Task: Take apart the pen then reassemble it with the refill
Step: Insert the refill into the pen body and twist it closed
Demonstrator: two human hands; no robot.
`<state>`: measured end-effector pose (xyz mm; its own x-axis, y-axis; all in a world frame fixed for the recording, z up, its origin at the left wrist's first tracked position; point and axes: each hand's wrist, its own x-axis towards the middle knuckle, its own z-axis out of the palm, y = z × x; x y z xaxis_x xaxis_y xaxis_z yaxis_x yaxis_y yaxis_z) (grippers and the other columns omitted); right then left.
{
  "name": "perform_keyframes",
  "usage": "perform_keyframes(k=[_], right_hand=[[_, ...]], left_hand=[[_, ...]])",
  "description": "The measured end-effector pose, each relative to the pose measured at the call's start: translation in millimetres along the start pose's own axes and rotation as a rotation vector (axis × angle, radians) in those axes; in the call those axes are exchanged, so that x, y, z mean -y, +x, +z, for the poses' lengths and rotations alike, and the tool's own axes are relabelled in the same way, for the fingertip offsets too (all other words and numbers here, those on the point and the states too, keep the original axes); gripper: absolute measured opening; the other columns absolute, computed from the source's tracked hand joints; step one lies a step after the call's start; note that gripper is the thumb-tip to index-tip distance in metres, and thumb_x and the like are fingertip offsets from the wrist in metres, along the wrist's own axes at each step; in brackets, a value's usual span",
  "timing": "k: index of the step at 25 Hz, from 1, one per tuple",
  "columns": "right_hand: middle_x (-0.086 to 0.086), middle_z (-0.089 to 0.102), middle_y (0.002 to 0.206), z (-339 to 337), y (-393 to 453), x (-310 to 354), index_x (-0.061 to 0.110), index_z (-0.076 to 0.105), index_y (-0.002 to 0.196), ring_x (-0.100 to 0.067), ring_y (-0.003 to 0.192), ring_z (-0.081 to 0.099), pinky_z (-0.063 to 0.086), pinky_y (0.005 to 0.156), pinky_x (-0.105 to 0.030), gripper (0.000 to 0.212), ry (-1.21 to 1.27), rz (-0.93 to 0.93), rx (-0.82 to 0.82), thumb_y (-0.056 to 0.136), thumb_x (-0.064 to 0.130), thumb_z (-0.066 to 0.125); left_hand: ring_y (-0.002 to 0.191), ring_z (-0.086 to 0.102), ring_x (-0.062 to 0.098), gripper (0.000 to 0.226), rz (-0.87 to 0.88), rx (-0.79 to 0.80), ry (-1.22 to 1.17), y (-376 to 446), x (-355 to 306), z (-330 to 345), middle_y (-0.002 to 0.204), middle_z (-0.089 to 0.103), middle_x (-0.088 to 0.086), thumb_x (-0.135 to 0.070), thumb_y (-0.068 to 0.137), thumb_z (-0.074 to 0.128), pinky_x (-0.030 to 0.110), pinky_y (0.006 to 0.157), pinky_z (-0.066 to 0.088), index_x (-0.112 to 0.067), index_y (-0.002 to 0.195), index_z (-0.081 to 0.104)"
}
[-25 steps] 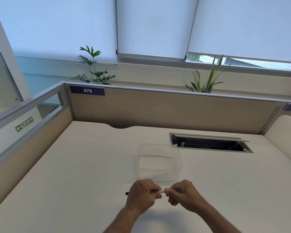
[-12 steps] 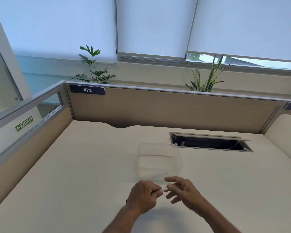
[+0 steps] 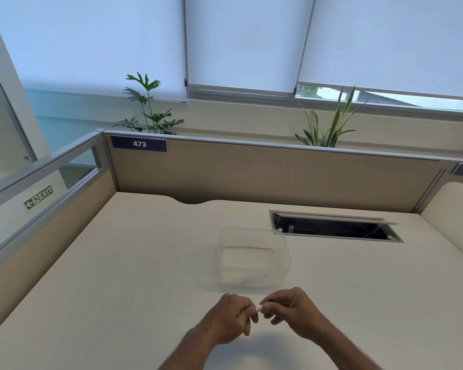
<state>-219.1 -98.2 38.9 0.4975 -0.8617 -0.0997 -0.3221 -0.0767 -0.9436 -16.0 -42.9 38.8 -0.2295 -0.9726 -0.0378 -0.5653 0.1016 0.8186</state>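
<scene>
Both hands meet just above the desk near its front edge. My left hand (image 3: 229, 317) is closed in a fist around the pen (image 3: 259, 308), of which only a short white end shows between the hands. My right hand (image 3: 292, 308) pinches that white end with thumb and fingertips. The rest of the pen is hidden inside my left fist. A clear plastic container (image 3: 254, 259) stands on the desk just beyond the hands, with a thin pale stick-like piece lying at its bottom.
The cream desk (image 3: 118, 276) is bounded by beige partition panels at the back and left. A recessed cable tray opening (image 3: 334, 227) lies at the back right. A curved cream chair back or panel (image 3: 455, 214) stands at the far right.
The dark tip that stuck out left of my left fist is no longer visible. My right fingers loosened, then closed again on the white end. Both hands stay in place.
</scene>
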Motion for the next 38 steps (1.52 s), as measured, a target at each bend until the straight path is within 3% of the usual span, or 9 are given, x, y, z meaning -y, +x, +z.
perform_keyframes(k=[7,10,16,20,23,29,34,38], right_hand=[[-0.010,0.074,0.068,-1.7,1.4,1.2,0.004,0.079,0.081,-0.023,0.063,0.070,0.057,0.061,-0.033,0.015,0.029,-0.003,-0.006,0.090,0.003,0.067],[-0.012,0.074,0.068,-5.5,0.6,2.5,0.003,0.079,0.081,-0.024,0.063,0.071,0.058,0.061,-0.033,0.016,0.038,0.002,-0.024,0.090,0.002,0.066],[-0.010,0.075,0.065,-3.2,-1.3,3.1,0.005,0.080,0.079,-0.024,0.060,0.070,0.059,0.058,-0.033,0.016,0.040,0.024,-0.070,0.090,0.004,0.068],[-0.014,0.075,0.067,0.6,-2.6,4.0,0.006,0.079,0.076,-0.025,0.060,0.070,0.059,0.059,-0.034,0.018,0.067,0.057,-0.088,0.090,0.007,0.068],[-0.017,0.075,0.069,3.2,-2.9,5.5,0.006,0.080,0.077,-0.026,0.061,0.071,0.059,0.058,-0.034,0.017,0.097,0.079,-0.093,0.090,0.010,0.069],[-0.020,0.073,0.071,6.7,-7.0,7.7,0.001,0.078,0.081,-0.029,0.062,0.069,0.060,0.062,-0.037,0.021,0.266,0.200,-0.087,0.090,0.017,0.070],[-0.020,0.067,0.071,10.2,-11.9,11.2,-0.002,0.074,0.078,-0.029,0.062,0.063,0.057,0.061,-0.034,0.029,0.434,0.360,-0.022,0.088,0.026,0.073],[-0.017,0.072,0.070,7.3,-13.6,4.7,0.002,0.076,0.077,-0.025,0.061,0.069,0.061,0.062,-0.038,0.026,0.210,0.250,-0.066,0.089,0.025,0.072]], left_hand=[[0.047,0.055,-0.001,0.024,0.055,-0.068,0.048,5.7,-0.8,3.0,0.064,0.073,0.004,-0.020,0.091,0.054,0.011,0.053,0.041,-0.016,0.074,0.071],[0.050,0.058,0.004,0.022,0.099,-0.117,0.072,9.9,-2.6,4.4,0.062,0.072,0.001,-0.024,0.088,0.059,0.018,0.054,0.045,-0.017,0.069,0.066],[0.050,0.052,0.006,0.008,0.115,-0.213,0.049,11.5,-4.4,5.8,0.062,0.071,-0.001,-0.028,0.080,0.071,0.023,0.051,0.042,-0.023,0.084,0.076],[0.063,0.067,0.006,0.014,0.081,-0.272,0.056,9.7,-6.5,5.8,0.072,0.076,-0.011,-0.031,0.076,0.077,0.027,0.060,0.053,-0.033,0.090,0.076],[0.069,0.067,0.000,0.019,0.076,-0.341,0.096,9.1,-7.1,7.1,0.077,0.077,-0.015,-0.034,0.071,0.078,0.022,0.062,0.053,-0.036,0.090,0.076],[0.070,0.066,0.006,0.023,0.120,-0.434,0.193,11.8,-4.5,10.8,0.076,0.076,-0.012,-0.033,0.066,0.079,0.023,0.061,0.051,-0.031,0.088,0.076],[0.067,0.063,0.007,0.016,0.182,-0.407,0.302,14.0,-1.4,8.2,0.073,0.075,-0.009,-0.029,0.067,0.079,0.025,0.059,0.051,-0.026,0.082,0.077],[0.070,0.065,0.010,0.019,0.170,-0.252,0.369,15.4,-5.6,-0.6,0.081,0.076,-0.007,-0.040,0.078,0.070,0.023,0.062,0.049,-0.028,0.091,0.076]])
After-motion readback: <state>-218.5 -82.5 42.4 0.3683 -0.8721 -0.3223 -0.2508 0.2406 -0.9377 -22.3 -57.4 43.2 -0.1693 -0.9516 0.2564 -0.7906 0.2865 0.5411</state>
